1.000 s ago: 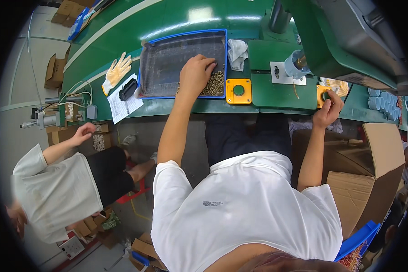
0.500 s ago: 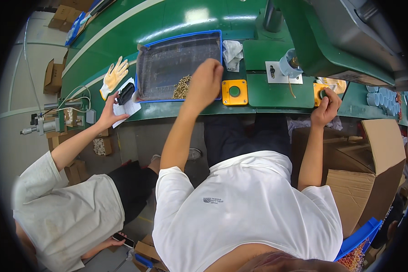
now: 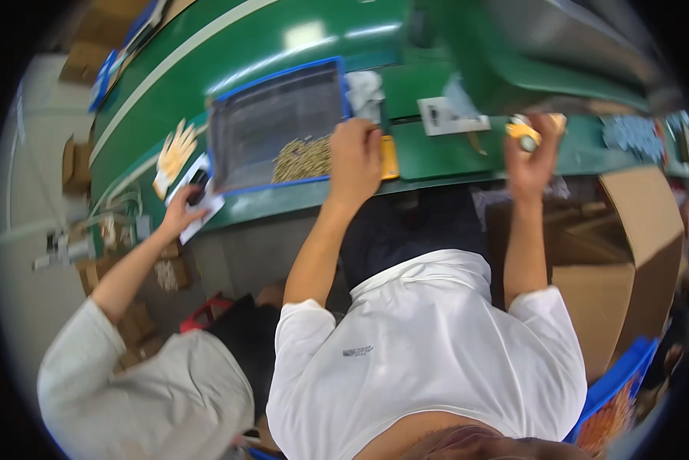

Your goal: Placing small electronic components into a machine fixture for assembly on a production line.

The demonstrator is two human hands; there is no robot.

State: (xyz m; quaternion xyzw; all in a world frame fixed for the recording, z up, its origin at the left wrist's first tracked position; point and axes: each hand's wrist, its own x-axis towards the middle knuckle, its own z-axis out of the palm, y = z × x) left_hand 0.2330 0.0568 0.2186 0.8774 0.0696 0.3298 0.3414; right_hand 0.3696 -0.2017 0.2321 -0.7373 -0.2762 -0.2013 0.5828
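My left hand [image 3: 355, 162] is at the right edge of the blue-rimmed tray [image 3: 275, 92], partly covering a yellow push-button box [image 3: 390, 157]. Its fingers are curled together; what they hold, if anything, is hidden. In the tray's near right part lies a pile of small brass-coloured pieces [image 3: 301, 160]. My right hand [image 3: 531, 159], smeared by motion, has thumb and fingers apart at the other yellow push-button box [image 3: 522, 132]. Between my hands, a white plate [image 3: 452, 123] sits on the green bench beneath a blurred pale-blue cup [image 3: 459, 98].
A green machine [image 3: 536, 77] overhangs the bench at right, near light-blue cups [image 3: 633, 136]. A white cloth [image 3: 365, 93] lies beside the tray. At left, a co-worker's hand [image 3: 180, 213] touches a black object near a glove [image 3: 177, 153]. An open carton [image 3: 643, 215] stands at right.
My left hand has moved right and down from over the tray to the left button box. My right hand's fingers have spread from their grip on the right button. The whole view has shifted and blurred.
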